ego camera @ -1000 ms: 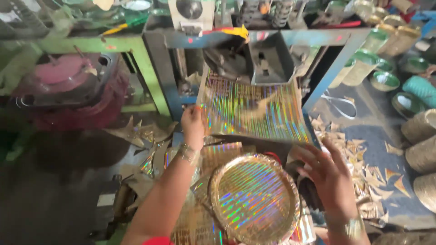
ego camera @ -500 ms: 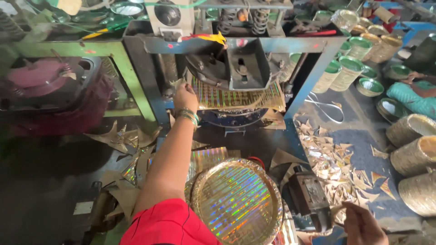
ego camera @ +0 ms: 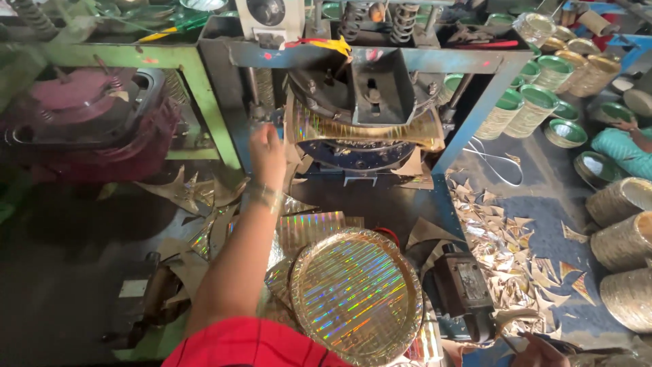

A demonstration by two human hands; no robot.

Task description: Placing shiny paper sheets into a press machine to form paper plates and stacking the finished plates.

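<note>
My left hand (ego camera: pixel 268 153) reaches up to the press machine (ego camera: pixel 373 95) and sits right beside the left edge of a holographic foil sheet (ego camera: pixel 319 129). The sheet lies under the dark die with its edges curled up. Whether my fingers still touch it is unclear. A round holographic plate (ego camera: pixel 356 292) tops a stack just below my forearm. My right hand (ego camera: pixel 540 350) shows only partly at the bottom edge, beside a black box-shaped part (ego camera: pixel 465 285); what it holds is hidden.
Foil scraps (ego camera: pixel 502 238) litter the blue mat on the right. Stacks of green-lined plates (ego camera: pixel 536 105) and silver plates (ego camera: pixel 618 200) stand further right, near another person's teal sleeve (ego camera: pixel 621 146). A green frame (ego camera: pixel 204 102) and a maroon machine (ego camera: pixel 81 115) stand left.
My left hand carried the foil sheet up from the plate stack into the press, where it now bends under the die. My right hand dropped to the lower right.
</note>
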